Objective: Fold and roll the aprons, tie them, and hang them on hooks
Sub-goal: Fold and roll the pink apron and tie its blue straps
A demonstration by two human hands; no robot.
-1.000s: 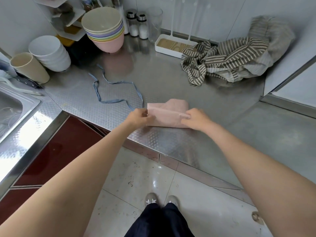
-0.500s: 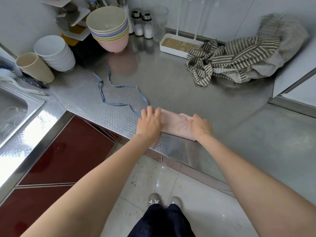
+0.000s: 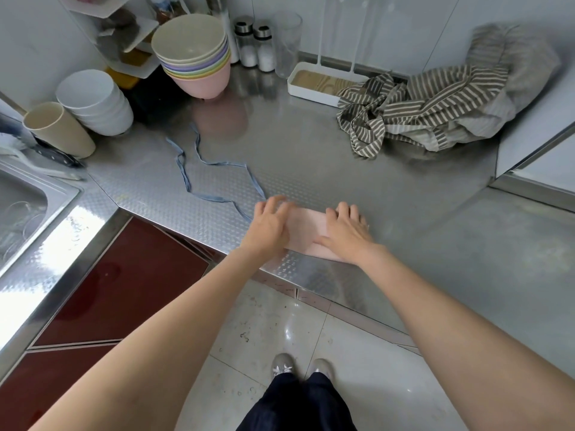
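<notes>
A pink apron [image 3: 306, 231], folded into a small flat rectangle, lies near the front edge of the steel counter [image 3: 311, 169]. My left hand [image 3: 269, 225] presses on its left end with fingers spread and slightly blurred. My right hand [image 3: 347, 233] lies flat on its right end, fingers straight. The apron's blue strap [image 3: 214, 181] trails in loops across the counter to the left. A striped brown and white apron [image 3: 413, 110] lies crumpled at the back right, with a grey cloth [image 3: 510, 70] bunched behind it.
Stacked coloured bowls [image 3: 196, 54], white bowls [image 3: 93, 101] and a beige cup [image 3: 59, 129] stand at the back left. Shakers [image 3: 255, 45], a glass [image 3: 287, 42] and a white tray [image 3: 323, 82] line the wall. A sink [image 3: 25, 209] is at the far left.
The pink apron was held up slightly by both hands; now it lies flat and both hands press down on it with fingers extended.
</notes>
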